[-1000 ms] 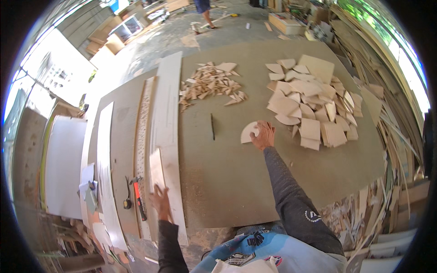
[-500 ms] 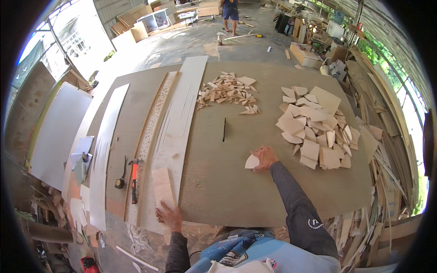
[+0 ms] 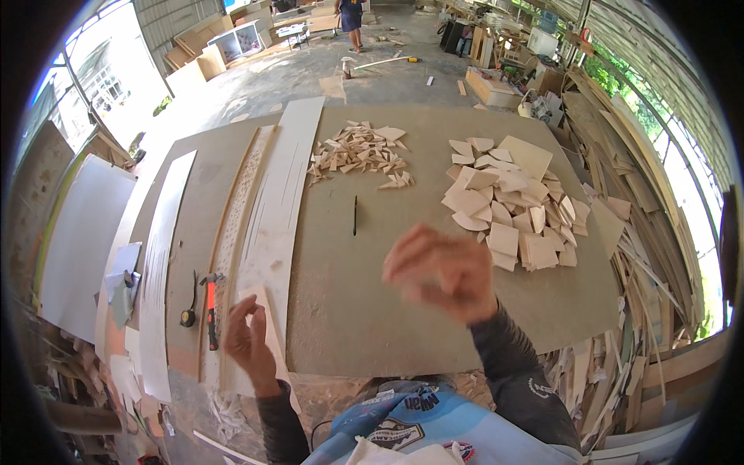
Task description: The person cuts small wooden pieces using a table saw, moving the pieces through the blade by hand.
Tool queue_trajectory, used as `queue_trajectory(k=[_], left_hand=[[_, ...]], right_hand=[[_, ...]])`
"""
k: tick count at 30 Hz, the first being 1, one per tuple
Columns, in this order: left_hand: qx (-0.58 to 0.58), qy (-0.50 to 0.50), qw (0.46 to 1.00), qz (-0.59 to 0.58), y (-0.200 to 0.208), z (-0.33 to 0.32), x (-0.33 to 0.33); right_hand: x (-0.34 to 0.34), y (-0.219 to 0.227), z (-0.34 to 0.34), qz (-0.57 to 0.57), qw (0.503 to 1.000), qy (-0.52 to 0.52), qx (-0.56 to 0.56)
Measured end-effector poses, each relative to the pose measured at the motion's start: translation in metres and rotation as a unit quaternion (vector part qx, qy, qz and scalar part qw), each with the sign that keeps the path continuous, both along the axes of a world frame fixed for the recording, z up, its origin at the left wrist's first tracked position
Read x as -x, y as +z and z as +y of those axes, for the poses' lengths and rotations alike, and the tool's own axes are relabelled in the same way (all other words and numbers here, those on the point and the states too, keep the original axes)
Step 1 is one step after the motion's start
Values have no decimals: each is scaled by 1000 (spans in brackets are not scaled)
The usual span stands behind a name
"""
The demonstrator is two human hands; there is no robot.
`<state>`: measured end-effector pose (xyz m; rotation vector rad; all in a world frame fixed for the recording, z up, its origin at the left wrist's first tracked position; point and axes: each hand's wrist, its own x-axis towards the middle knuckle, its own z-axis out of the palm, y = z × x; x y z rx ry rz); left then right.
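My left hand [image 3: 251, 342] is lifted off the narrow wooden board [image 3: 273, 329]. Its bent fingers are apart with nothing visible in them. My right hand [image 3: 446, 271] is raised over the middle of the brown table [image 3: 349, 310], smeared by motion. Its fingers look curled, but whether they hold anything does not show. To its right is a large heap of cut wood pieces [image 3: 504, 198], some with curved edges. Small wood offcuts [image 3: 360, 149] lie in a pile farther back, with a thin black pen-like stick [image 3: 356, 215] nearer me.
A long white panel [image 3: 288, 167] and a dotted wooden strip [image 3: 238, 205] run along the table's left side. A red-handled hammer [image 3: 211, 314] and a tape measure [image 3: 188, 318] lie there. Timber [image 3: 620, 170] is stacked at right; a person [image 3: 351, 23] stands far back.
Both hands have risen: the left off the narrow board, the right from the table where it touched a pale wood piece. That piece no longer shows there. The view has shifted slightly.
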<state>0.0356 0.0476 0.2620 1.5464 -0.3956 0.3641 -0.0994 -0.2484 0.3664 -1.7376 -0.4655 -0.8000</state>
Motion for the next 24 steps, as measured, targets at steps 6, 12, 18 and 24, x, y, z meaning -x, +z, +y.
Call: queue_trajectory(k=[6, 12, 18, 24], left_hand=[[201, -289, 858, -375, 138, 13, 85], [-18, -401, 817, -413, 197, 4, 88], [3, -390, 792, -470, 192, 7, 88], [-75, -278, 858, -425, 208, -6, 104]], right_hand=[[24, 65, 75, -303, 927, 194, -103], [108, 63, 93, -90, 981, -23, -168], [87, 68, 81, -205, 972, 109, -37], [53, 92, 110, -298, 921, -227, -106]])
